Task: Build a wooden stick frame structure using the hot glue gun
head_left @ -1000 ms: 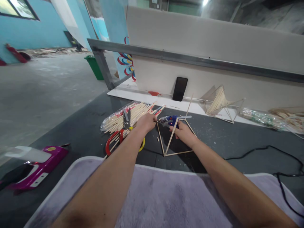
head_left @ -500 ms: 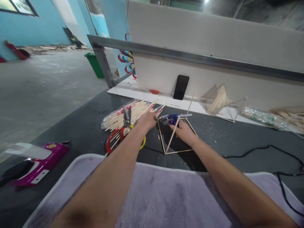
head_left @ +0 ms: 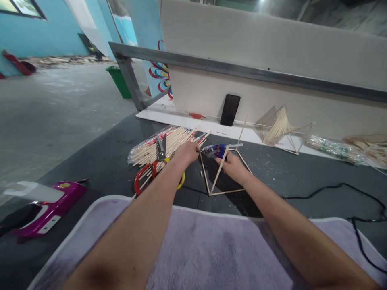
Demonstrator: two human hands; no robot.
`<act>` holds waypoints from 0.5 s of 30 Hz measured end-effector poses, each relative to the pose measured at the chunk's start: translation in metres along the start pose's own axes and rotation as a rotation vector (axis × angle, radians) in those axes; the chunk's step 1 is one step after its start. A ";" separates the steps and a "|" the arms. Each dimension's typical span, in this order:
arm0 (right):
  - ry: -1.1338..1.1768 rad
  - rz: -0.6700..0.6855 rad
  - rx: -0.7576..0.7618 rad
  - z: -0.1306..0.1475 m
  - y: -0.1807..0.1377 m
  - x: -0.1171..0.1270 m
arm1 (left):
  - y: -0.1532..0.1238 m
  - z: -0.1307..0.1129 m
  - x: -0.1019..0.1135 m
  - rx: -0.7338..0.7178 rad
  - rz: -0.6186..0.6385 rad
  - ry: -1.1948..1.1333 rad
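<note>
Head view: right hand [head_left: 235, 167] holds glue gun [head_left: 217, 150], left hand [head_left: 186, 153] pinches frame [head_left: 226, 191].

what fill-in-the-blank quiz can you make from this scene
The right hand holds a ____ glue gun. The left hand touches a corner of the stick frame, right of the ____ lying on the sticks. A ____ phone leans on the white board.
Missing: blue; scissors; black.

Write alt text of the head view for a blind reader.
The right hand holds a blue glue gun with its nozzle at a corner of a thin stick frame, which the left hand pinches, on a dark floor mat. A bundle of sticks and red-handled scissors lie to its left.
</note>
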State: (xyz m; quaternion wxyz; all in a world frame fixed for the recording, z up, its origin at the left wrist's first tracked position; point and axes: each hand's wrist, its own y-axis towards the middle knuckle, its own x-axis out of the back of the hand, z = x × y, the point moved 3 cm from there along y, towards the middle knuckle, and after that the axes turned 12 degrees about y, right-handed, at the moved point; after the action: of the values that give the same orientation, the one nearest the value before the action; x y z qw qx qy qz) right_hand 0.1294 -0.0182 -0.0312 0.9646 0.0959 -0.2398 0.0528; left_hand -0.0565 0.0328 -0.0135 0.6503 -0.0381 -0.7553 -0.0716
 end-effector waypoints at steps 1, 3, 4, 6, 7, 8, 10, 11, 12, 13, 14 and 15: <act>0.002 -0.002 0.001 0.000 0.000 0.000 | 0.000 0.000 0.000 -0.008 -0.002 0.001; 0.012 -0.001 0.007 -0.001 0.000 0.000 | 0.001 0.000 -0.001 -0.022 -0.004 0.003; 0.015 0.001 0.009 -0.001 0.000 0.000 | 0.001 0.000 -0.001 -0.023 -0.004 0.003; 0.010 0.004 0.010 0.000 0.000 0.000 | 0.001 0.001 -0.002 -0.018 -0.006 0.004; 0.002 0.007 0.011 0.000 0.001 0.000 | 0.001 0.001 -0.002 -0.013 -0.006 0.005; -0.005 0.008 0.010 0.000 0.001 0.000 | 0.002 0.001 -0.002 -0.010 -0.008 0.006; -0.015 0.003 0.009 0.000 0.001 0.000 | 0.001 0.000 -0.002 -0.012 -0.011 0.004; -0.020 -0.001 0.008 0.000 0.002 0.000 | 0.001 0.000 -0.001 -0.010 -0.011 0.001; -0.026 -0.005 0.006 0.000 0.002 0.000 | 0.001 0.000 -0.001 -0.008 -0.009 -0.004; -0.034 -0.007 0.003 0.000 0.002 0.000 | 0.001 0.000 -0.001 -0.007 -0.007 -0.007; -0.041 -0.009 0.000 -0.001 0.003 0.000 | 0.001 0.000 0.000 -0.005 -0.006 -0.008; -0.044 -0.010 -0.005 -0.001 0.003 0.000 | 0.001 0.000 0.000 -0.005 -0.005 -0.007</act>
State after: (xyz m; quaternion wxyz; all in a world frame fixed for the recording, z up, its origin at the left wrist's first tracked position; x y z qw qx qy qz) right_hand 0.1296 -0.0151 -0.0321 0.9596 0.0959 -0.2605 0.0454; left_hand -0.0564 0.0335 -0.0138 0.6476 -0.0381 -0.7573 -0.0752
